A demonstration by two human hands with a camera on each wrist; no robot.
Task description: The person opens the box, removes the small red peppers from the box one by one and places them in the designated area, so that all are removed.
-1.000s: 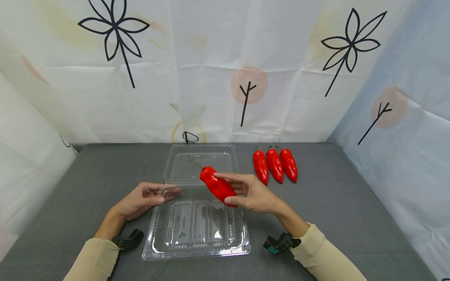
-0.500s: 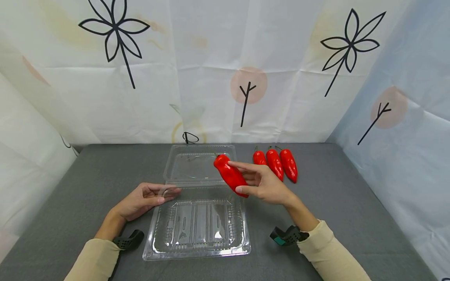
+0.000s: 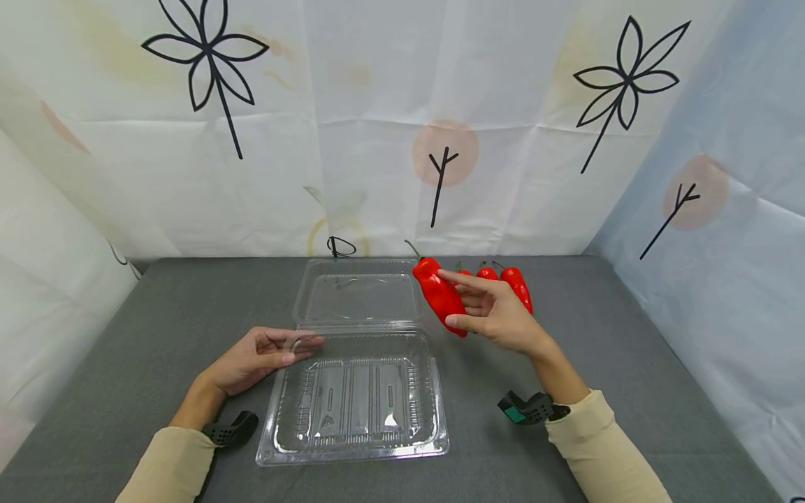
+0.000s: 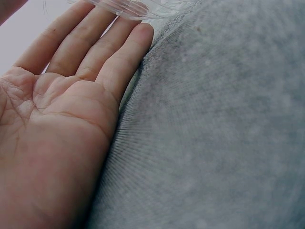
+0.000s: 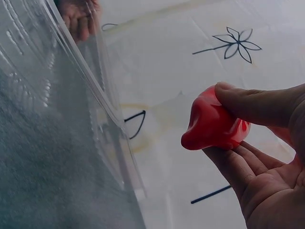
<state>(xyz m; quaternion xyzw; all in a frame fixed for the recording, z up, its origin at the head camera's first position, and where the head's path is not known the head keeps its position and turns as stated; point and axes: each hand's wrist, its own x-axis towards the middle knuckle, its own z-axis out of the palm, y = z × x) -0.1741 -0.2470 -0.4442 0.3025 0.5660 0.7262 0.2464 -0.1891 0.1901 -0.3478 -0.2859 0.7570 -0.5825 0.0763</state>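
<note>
My right hand (image 3: 503,318) holds a red pepper (image 3: 438,295) with a green stem, thumb on one side and fingers on the other, right of the lid. The right wrist view shows the pepper's blunt tip (image 5: 209,126) pinched between thumb and fingertips. A clear plastic clamshell container (image 3: 358,457) lies opened out, its base near me and its lid (image 3: 358,300) behind. My left hand (image 3: 254,358) rests at the base's back left corner. In the left wrist view its long fingers (image 4: 121,62) lie fairly straight, their tips reaching the clear rim.
Three more red peppers (image 3: 517,286) lie side by side at the back right, partly hidden behind my right hand. A grey cloth (image 3: 597,349) covers the table, and printed white fabric (image 3: 377,140) hangs behind it.
My right hand has carried the red pepper from over the container toward the back right, in front of the other peppers. My left hand and the container have stayed put.
</note>
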